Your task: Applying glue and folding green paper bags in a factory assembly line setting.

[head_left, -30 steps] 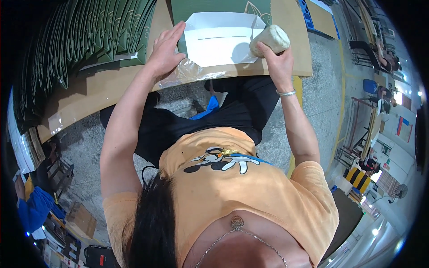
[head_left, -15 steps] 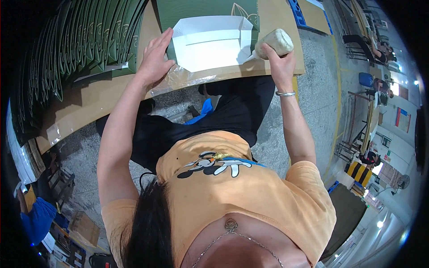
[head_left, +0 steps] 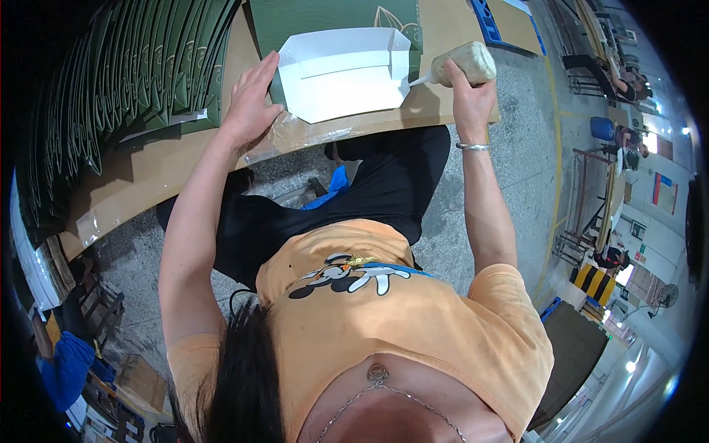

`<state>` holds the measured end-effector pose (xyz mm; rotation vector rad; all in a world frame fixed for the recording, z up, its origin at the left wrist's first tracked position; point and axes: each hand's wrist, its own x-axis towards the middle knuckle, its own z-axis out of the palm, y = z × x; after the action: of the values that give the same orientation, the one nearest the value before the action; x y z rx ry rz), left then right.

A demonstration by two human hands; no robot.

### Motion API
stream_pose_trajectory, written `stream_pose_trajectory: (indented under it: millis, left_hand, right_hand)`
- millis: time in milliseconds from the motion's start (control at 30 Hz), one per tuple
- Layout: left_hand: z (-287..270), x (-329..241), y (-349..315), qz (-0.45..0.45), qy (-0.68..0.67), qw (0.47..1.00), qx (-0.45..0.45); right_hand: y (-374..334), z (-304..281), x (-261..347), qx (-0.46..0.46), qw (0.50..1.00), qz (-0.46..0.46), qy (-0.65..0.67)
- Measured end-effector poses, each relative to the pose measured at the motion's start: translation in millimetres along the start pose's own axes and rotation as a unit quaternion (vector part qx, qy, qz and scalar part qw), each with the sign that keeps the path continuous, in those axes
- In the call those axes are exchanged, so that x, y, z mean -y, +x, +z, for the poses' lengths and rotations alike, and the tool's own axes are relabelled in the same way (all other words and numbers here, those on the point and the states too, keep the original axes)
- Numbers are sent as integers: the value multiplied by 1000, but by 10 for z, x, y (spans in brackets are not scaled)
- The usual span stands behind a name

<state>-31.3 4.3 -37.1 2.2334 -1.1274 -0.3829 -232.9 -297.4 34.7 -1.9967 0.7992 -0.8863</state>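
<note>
On a cardboard-covered workbench (head_left: 148,177) in a workshop with a speckled concrete floor, a flattened white paper bag bottom (head_left: 343,74) is being worked on, lying folded open on top of a dark green paper bag (head_left: 332,18) at the far edge of the bench. The white panel is being pinned at its near left corner by the left hand (head_left: 251,103), which is being held open and flat, fingers spread, partly on the paper and partly on a sheet of clear plastic film (head_left: 295,136) beneath it. A soft beige glue pouch (head_left: 464,63) is being gripped in the closed right hand (head_left: 469,96), its thin white nozzle (head_left: 418,80) being brought against the panel's right edge. The paper is judged light, thin and easily creased or slid, so it is best held by flat pressure near a corner, away from any wet line. The pouch is judged squashy and yielding, best grasped around its belly so that the flow can be metered by squeezing. A fanned stack of green bags (head_left: 125,81) is being kept at the left of the bench, well apart from the work.
</note>
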Motion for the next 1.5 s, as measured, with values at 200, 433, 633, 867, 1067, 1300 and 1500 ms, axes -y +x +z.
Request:
stream_pose_trajectory:
  millis: [200,433,633,867,1067,1300,1500]
  left_hand:
    - [0,-40,-6,-3,-1,1000,-3]
    - [22,-7,-11,-2,15,1000,-9]
    - [29,-6,7,2,2,1000,-9]
    - [-34,-76,-17,-34,-24,999,-16]
    - [-89,-154,-8,-55,-51,997,-6]
    - [13,-62,33,27,-42,999,-23]
    - [-23,28,-45,38,-14,999,-11]
  right_hand:
    - [-37,-10,-10,-4,1000,6,2]
    - [-297,52,131,6,999,37,12]
    - [-372,67,135,13,999,50,-9]
    - [19,-171,83,-80,975,168,121]
    - [448,-636,-716,-49,923,378,-49]
    - [326,-496,-935,-234,849,-137,-453]
    - [-703,128,-120,111,976,-110,-150]
